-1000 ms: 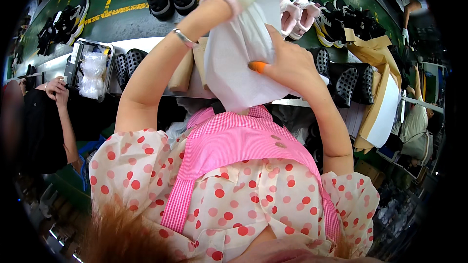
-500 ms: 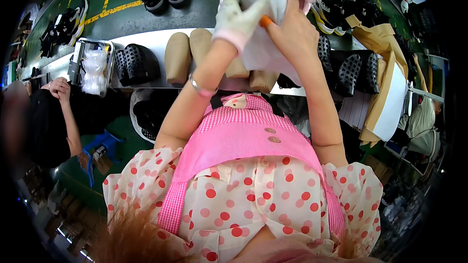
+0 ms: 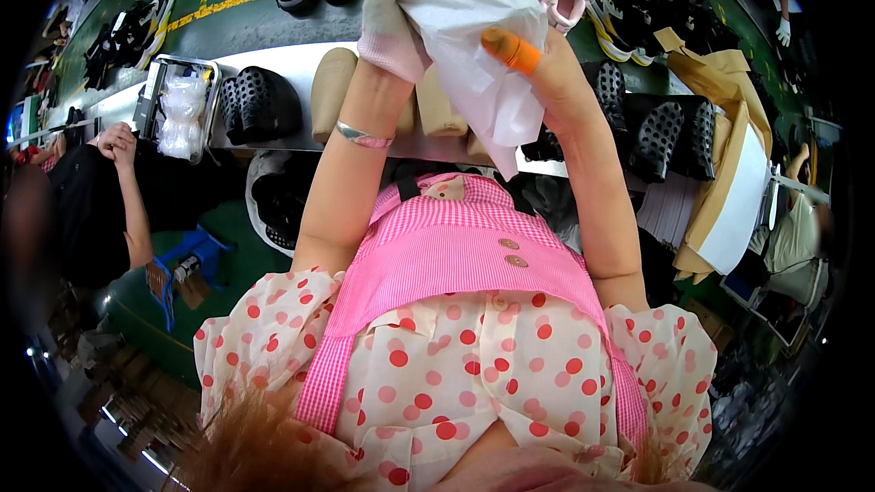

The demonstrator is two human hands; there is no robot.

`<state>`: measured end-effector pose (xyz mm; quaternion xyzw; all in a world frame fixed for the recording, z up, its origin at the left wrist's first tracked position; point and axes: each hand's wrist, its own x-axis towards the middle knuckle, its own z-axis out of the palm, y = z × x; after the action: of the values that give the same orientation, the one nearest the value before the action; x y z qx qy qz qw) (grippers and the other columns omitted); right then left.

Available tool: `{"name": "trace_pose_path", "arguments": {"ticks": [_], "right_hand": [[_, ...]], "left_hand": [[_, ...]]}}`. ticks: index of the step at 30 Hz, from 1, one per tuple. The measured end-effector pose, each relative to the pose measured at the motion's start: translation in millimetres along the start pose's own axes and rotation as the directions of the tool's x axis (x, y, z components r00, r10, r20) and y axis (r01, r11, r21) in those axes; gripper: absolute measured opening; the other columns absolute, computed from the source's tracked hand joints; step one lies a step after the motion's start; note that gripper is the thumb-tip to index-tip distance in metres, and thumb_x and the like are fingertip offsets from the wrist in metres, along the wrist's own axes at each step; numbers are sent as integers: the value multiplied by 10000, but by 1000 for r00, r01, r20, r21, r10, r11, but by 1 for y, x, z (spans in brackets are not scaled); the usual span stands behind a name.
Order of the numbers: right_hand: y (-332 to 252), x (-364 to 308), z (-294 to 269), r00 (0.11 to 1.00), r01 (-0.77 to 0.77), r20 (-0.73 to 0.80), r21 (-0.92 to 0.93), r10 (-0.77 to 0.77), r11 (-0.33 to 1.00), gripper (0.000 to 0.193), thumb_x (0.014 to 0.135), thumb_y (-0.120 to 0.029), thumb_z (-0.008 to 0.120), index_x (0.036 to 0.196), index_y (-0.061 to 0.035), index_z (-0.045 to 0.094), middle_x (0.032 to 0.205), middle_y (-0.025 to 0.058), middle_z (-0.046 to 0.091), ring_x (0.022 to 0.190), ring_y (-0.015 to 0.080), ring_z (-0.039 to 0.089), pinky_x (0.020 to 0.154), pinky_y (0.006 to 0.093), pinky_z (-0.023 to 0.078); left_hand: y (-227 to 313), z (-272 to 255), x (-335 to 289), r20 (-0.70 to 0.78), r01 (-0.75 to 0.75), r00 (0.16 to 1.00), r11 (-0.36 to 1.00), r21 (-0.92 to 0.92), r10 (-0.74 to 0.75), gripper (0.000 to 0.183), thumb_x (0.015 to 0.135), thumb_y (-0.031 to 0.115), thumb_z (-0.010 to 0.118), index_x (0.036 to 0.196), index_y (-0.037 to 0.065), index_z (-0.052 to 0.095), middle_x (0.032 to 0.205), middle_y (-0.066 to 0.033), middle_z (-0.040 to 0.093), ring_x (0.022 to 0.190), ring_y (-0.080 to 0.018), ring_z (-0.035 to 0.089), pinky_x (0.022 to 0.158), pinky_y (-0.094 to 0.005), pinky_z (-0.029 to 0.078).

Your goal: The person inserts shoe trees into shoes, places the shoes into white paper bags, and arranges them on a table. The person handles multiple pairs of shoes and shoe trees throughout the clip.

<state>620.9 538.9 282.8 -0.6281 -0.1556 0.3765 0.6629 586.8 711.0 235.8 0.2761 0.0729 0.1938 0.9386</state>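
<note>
Two hands, top centre: gloved left hand point(image 3: 392, 14) and right hand point(image 3: 538, 68), orange thumb cot, each grip clamped on white paper sheet point(image 3: 474, 27); black soles point(image 3: 260, 100) on counter point(image 3: 292, 59) beneath.

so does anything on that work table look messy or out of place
Mostly orderly: black soles and tan insoles lie in rows. The odd spot is the brown paper slumped over the table's right end. Both hands, left and right, grip crumpled white tissue paper.

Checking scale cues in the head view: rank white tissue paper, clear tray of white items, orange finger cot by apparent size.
1. White tissue paper, held up by both hands; close to the camera, so it looks enlarged.
2. Clear tray on the bench.
3. Orange finger cot on the right hand, smallest by far.
</note>
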Motion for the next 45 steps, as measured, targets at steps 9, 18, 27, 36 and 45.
{"name": "trace_pose_path", "arguments": {"ticks": [9,18,27,36,45], "right_hand": [[2,-10,17,885,316,-67,-641,-461,699,860,725,-441,801,1355,7,425,1164,184,601,1063,309,605,913,367,471],[21,13,22,376,603,52,-772,-925,202,487,711,-35,785,1172,-65,631,1099,127,554,960,284,575,787,332,504],[18,19,37,402,598,-6,-755,-915,268,395,759,19,704,1137,-52,618,973,96,628,963,294,604,802,331,494],[21,19,3,867,-422,461,882,-191,211,641,945,-454,527,1371,11,411,1322,167,551,1234,291,521,1059,434,399],[49,32,10,894,-254,318,940,-315,230,351,984,-274,531,1276,-79,541,1284,50,595,1146,168,590,1003,367,471]], "left_hand": [[2,12,-10,-339,-112,935,994,1,105,444,840,223,630,1224,21,533,1193,-132,594,1105,-281,579,972,-389,468],[7,17,-11,-362,21,919,939,-343,-153,468,944,308,373,1302,42,513,1325,-169,532,1215,-332,498,1022,-513,389],[9,50,-28,-457,-219,887,926,-307,59,412,930,266,423,1238,22,546,1252,-143,570,1177,-291,532,994,-437,437],[18,8,-56,-112,-200,968,960,196,224,535,917,287,587,1343,1,434,1285,-160,530,1185,-273,526,1043,-419,413],[-4,10,-46,-130,54,987,958,-283,-94,532,984,375,497,1408,70,397,1418,-103,455,1318,-276,416,1129,-451,304]]}}
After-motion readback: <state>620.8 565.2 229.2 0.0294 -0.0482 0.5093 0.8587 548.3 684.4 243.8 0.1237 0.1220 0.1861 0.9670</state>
